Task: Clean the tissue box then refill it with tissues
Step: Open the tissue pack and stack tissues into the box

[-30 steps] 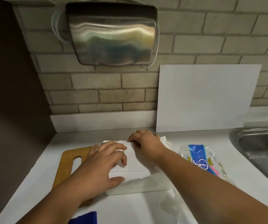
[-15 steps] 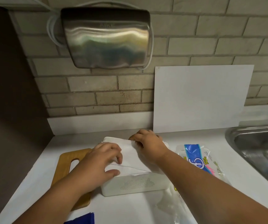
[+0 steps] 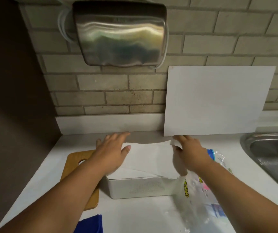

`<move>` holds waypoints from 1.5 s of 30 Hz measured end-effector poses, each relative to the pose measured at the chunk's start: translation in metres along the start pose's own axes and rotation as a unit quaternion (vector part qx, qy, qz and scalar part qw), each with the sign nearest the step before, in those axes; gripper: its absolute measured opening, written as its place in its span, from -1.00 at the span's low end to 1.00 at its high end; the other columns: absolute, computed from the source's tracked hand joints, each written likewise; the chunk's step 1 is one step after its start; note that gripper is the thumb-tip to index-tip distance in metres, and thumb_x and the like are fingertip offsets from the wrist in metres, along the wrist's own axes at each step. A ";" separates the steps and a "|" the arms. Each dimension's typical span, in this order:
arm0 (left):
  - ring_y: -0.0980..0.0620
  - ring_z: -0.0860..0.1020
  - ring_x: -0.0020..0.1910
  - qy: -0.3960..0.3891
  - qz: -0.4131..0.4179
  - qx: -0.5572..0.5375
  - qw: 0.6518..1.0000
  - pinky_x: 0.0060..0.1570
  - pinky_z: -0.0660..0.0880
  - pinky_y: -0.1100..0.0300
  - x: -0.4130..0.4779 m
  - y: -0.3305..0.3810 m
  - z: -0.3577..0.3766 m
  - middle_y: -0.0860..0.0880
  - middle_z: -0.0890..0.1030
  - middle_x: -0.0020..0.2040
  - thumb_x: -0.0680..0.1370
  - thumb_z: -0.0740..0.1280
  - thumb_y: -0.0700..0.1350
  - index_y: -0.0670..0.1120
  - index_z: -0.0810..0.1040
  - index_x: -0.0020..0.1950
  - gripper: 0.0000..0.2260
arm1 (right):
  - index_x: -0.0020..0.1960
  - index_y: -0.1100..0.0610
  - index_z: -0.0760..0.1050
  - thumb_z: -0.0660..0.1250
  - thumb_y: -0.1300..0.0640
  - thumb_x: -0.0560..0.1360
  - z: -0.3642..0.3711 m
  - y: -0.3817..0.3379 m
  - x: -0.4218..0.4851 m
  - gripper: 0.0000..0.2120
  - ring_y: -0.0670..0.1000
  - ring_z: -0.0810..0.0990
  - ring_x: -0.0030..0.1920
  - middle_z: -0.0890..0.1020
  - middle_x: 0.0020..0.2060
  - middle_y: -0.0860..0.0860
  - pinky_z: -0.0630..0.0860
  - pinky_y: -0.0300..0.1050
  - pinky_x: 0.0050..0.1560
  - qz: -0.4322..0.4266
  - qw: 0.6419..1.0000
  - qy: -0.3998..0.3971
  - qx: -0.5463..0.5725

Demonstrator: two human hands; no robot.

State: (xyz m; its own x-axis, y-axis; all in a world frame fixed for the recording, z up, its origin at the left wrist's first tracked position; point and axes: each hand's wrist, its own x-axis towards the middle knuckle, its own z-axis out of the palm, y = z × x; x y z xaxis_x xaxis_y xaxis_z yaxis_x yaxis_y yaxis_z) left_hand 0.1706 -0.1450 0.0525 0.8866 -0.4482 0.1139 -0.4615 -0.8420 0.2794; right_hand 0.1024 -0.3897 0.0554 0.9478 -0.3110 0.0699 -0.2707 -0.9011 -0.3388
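white countertop [image 3: 134, 214], brick wall behind. near edge: blue cloth [image 3: 91, 224]; clear plastic wrapper [image 3: 202, 195] with yellow lettering, right. centre: tissue box [image 3: 140, 188], white, rectangular, dotted pattern on front wall, lid off, beside wooden board [image 3: 74, 163]. tissues [image 3: 151, 158], white flat stack, top sheet askew, fill the box. left hand [image 3: 111, 153] flat, fingers spread, on stack's left end. right hand [image 3: 190, 150] pinching the stack's far right corner. far: white panel [image 3: 215, 101], metal sink [image 3: 272, 153], steel dispenser [image 3: 119, 32].

dim, warm indoor light; wavy glare on the dryer [image 3: 120, 33] at 12 o'clock; soft blur, edges bowed.
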 end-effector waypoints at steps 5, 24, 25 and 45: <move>-0.05 0.35 0.34 0.020 -0.064 0.005 0.998 0.36 0.24 -0.13 0.014 -0.004 -0.002 0.01 0.47 0.33 0.64 0.11 0.09 0.05 0.42 0.32 -0.70 | 0.35 -0.02 0.41 0.21 0.08 0.58 -0.006 0.017 0.011 -0.66 0.09 0.47 0.20 0.50 0.25 0.00 0.45 -0.06 0.15 0.024 0.995 0.016 0.094; 0.05 -0.02 0.56 0.065 0.040 -0.047 0.996 0.47 0.09 0.04 -0.023 0.000 -0.007 0.15 0.05 0.57 0.58 0.28 0.02 0.16 0.28 0.46 -0.55 | 0.30 -0.12 0.46 0.08 -0.15 0.49 0.008 -0.021 -0.017 -0.57 -0.07 0.41 0.31 0.44 0.32 -0.12 0.31 0.06 0.32 -0.274 0.962 0.015 0.009; 0.10 -0.11 0.57 0.008 0.075 -0.004 0.997 0.50 -0.04 0.01 -0.024 0.000 -0.012 0.19 -0.02 0.58 0.60 0.24 0.06 0.20 0.21 0.50 -0.53 | 0.36 -0.14 0.39 0.12 -0.15 0.53 0.008 -0.020 -0.018 -0.58 -0.11 0.33 0.37 0.36 0.39 -0.13 0.23 0.06 0.38 -0.279 0.960 -0.021 -0.017; -0.01 0.00 0.57 -0.196 0.035 0.263 0.944 0.30 -0.44 -0.42 -0.026 0.000 -0.029 0.07 0.10 0.59 0.52 0.20 0.31 0.32 0.03 0.51 -0.39 | 0.53 -0.16 0.01 0.12 -0.42 0.43 -0.018 -0.008 -0.009 -0.24 -0.07 0.00 0.52 0.18 0.50 -0.17 -0.32 0.55 0.28 -0.182 0.912 -0.193 -0.314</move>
State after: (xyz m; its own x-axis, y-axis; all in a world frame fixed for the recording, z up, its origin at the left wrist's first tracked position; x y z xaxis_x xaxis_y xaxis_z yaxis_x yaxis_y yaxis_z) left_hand 0.1484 -0.1242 0.0769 0.8226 -0.4977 -0.2750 -0.5599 -0.7933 -0.2391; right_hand 0.0933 -0.3852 0.0741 0.9501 0.0635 -0.3053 0.1453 -0.9563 0.2536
